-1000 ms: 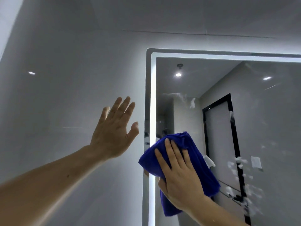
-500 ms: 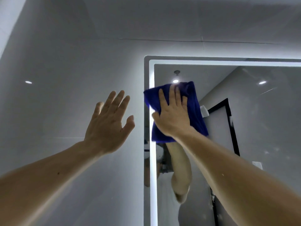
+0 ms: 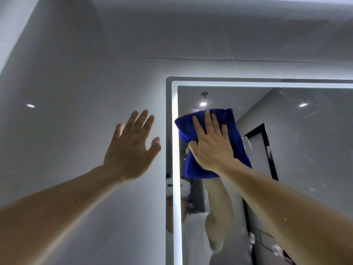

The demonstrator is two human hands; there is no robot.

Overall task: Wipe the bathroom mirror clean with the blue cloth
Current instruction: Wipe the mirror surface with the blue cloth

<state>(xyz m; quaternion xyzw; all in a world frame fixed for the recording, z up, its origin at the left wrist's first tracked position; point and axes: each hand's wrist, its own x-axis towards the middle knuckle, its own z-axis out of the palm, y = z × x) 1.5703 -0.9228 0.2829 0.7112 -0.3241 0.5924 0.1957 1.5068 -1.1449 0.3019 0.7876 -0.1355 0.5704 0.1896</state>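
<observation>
Blue cloth (image 3: 239,142) on mirror (image 3: 315,159) — foam flecks (image 3: 276,250) lower right.

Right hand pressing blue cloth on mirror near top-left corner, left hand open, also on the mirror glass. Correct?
Not quite. The left hand is open, but not on the mirror glass: the head view shows it over the grey wall, left of the mirror's lit edge. The rest holds: the right hand presses the blue cloth on the glass near the top-left corner.

the cloth (image 3: 235,134) lies flat on the mirror (image 3: 309,150) near its upper left corner, under the right hand (image 3: 212,148). the left hand (image 3: 131,150) is left of the mirror, before the wall (image 3: 76,92).
</observation>
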